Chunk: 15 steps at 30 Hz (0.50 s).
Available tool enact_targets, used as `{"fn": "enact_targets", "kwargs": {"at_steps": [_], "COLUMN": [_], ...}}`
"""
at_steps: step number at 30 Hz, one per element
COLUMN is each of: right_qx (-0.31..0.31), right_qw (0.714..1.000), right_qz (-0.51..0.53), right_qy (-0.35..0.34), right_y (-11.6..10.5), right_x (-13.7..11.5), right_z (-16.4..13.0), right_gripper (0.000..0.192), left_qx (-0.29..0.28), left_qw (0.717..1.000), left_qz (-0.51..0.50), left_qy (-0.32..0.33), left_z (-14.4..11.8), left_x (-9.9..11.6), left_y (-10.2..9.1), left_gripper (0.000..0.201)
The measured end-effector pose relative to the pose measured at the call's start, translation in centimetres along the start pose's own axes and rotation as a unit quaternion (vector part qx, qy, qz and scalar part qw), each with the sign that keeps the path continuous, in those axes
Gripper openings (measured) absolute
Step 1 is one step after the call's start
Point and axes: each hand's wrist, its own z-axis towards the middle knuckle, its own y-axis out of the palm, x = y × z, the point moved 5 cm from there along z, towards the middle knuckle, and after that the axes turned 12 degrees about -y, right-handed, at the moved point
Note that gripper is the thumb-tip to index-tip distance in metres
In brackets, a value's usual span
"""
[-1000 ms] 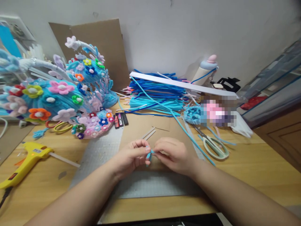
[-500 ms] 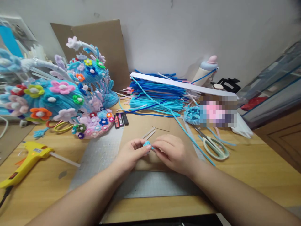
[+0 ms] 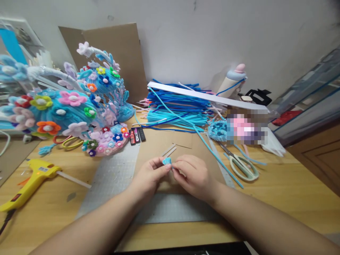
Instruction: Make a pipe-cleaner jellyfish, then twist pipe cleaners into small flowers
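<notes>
Between my hands is a small light-blue pipe cleaner (image 3: pixel 166 161), bent into several tight loops. My left hand (image 3: pixel 152 171) pinches its looped part between thumb and fingers. Close beside it, my right hand (image 3: pixel 192 173) has its fingertips closed around the lower end of the same piece. Both hands hover over a brown cardboard sheet (image 3: pixel 204 148), which lies on a grey cutting mat (image 3: pixel 106 177). Just beyond my fingers rest two thin pale sticks (image 3: pixel 170 151). The inner fingers of both hands are partly hidden.
Bundled blue pipe cleaners (image 3: pixel 177 106) lie at the back under a white strip (image 3: pixel 207 95). Green-handled scissors (image 3: pixel 244 168) lie to the right. At left is a yellow glue gun (image 3: pixel 29 182); behind it stand flower-covered pipe cleaner lamps (image 3: pixel 63 109). A blue woven ring (image 3: pixel 217 130) sits back right.
The looped pipe cleaner has turned, so more of its loops face up. My right fingertips have shifted slightly to its lower end. The surrounding things stay where they were.
</notes>
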Motion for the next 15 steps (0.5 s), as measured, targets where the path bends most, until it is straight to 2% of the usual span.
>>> {"fn": "enact_targets", "kwargs": {"at_steps": [6, 9, 11, 12, 13, 15], "right_qx": [0.019, 0.08, 0.12, 0.132, 0.138, 0.132], "right_qw": [0.999, 0.978, 0.933, 0.897, 0.851, 0.727], "right_qz": [0.038, 0.13, 0.227, 0.289, 0.361, 0.516], "right_qy": [0.032, 0.14, 0.251, 0.307, 0.357, 0.433], "right_y": [0.4, 0.6, 1.0, 1.4, 1.9, 3.2], "right_x": [-0.2, 0.2, 0.9, 1.2, 1.5, 1.7], "right_z": [0.0, 0.1, -0.1, -0.3, -0.5, -0.8], "right_gripper": [0.011, 0.014, 0.015, 0.015, 0.016, 0.018], "left_qx": [-0.02, -0.028, -0.019, -0.011, -0.006, -0.001], "left_qw": [0.999, 0.998, 0.998, 0.998, 0.998, 0.999], "left_qz": [-0.043, -0.057, -0.056, -0.052, -0.046, -0.033], "left_qy": [0.004, 0.014, 0.028, 0.033, 0.035, 0.033], "left_z": [0.1, 0.1, 0.2, 0.2, 0.2, 0.3], "left_x": [-0.3, -0.2, -0.1, 0.0, 0.0, -0.1], "left_y": [0.4, 0.5, 0.5, 0.4, 0.3, 0.2], "left_gripper": [0.017, 0.017, 0.019, 0.02, 0.021, 0.024]}}
